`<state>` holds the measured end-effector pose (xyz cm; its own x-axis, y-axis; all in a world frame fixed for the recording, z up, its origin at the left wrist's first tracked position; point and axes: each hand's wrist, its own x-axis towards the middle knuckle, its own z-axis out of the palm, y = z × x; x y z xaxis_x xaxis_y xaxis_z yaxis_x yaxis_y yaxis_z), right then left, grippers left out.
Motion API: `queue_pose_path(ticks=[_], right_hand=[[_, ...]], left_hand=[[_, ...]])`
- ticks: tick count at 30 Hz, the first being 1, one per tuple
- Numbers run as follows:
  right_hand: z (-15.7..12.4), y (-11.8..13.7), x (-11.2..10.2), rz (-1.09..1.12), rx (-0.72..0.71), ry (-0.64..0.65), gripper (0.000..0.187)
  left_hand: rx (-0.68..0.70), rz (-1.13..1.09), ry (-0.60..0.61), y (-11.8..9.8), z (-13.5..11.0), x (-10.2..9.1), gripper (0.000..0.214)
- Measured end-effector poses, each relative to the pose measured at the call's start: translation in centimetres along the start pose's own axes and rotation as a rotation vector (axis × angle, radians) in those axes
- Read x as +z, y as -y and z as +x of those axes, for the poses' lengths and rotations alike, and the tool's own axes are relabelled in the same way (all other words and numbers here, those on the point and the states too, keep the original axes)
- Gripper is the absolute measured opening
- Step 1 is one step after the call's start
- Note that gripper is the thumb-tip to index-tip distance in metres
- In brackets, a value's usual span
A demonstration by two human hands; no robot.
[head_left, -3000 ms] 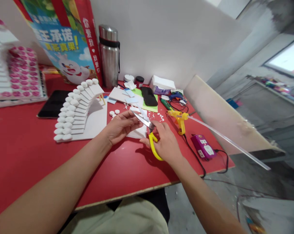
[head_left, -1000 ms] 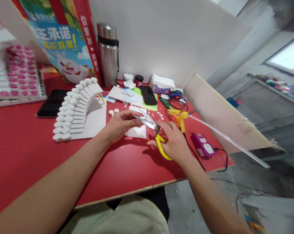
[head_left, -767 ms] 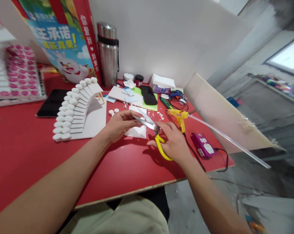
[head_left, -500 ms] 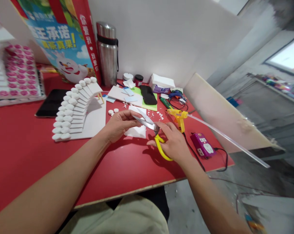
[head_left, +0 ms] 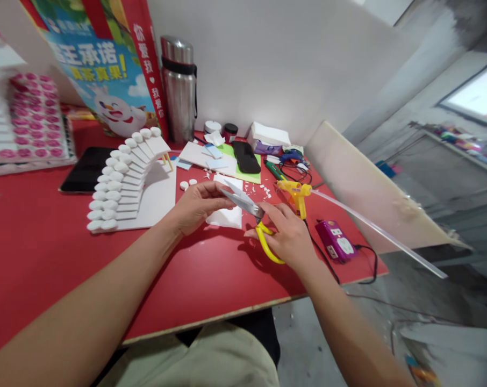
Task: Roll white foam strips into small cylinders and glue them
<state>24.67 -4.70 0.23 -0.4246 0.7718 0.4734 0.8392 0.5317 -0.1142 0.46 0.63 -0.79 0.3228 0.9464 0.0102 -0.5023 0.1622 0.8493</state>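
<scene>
My right hand (head_left: 287, 232) is wrapped round the yellow handles of a pair of scissors (head_left: 243, 202). The metal blades point left, slightly apart, with their tips at the fingers of my left hand (head_left: 201, 204). Thumb and fingertips of that hand are pinched together; whatever they hold is hidden or too small to make out. Under the blades lies a white sheet (head_left: 226, 217) on the red table. Several small white discs (head_left: 184, 185) sit just behind my left hand, and white scraps (head_left: 263, 189) are scattered beyond the scissors.
To the left stands a white stair model (head_left: 130, 188) edged with white discs, beside a dark tablet (head_left: 80, 174). A steel flask (head_left: 179, 97) rises behind. On the right are a yellow glue gun (head_left: 295, 191) with a long glue stick and a purple power socket (head_left: 336, 242).
The scissor blades have drawn a little closer together and shifted slightly. Both hands stay in nearly the same place.
</scene>
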Motion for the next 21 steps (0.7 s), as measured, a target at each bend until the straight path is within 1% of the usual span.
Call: queue_pose_path(ticks=[8,15,17,19,21], right_hand=[[-0.27,0.16,-0.02,0.042,0.049,0.049,0.056],[-0.52,0.45,0.29,0.091,0.078,0.007,0.056],[-0.41,0.32,0.24,0.128,0.126,-0.003,0.053],[-0.17,-0.03,0.07,0.126,0.214,-0.004,0.052],[0.14,-0.51,-0.12,0.064,0.331,0.051,0.048]], left_hand=[[-0.030,0.007,0.007,0.16,0.09,-0.14,0.026],[-0.071,-0.011,-0.005,0.22,0.01,-0.25,0.028],[-0.087,-0.013,-0.012,0.13,-0.06,-0.16,0.029],[-0.105,-0.008,-0.013,-0.01,-0.15,-0.05,0.032],[-0.119,-0.015,-0.010,-0.16,-0.24,0.05,0.036]])
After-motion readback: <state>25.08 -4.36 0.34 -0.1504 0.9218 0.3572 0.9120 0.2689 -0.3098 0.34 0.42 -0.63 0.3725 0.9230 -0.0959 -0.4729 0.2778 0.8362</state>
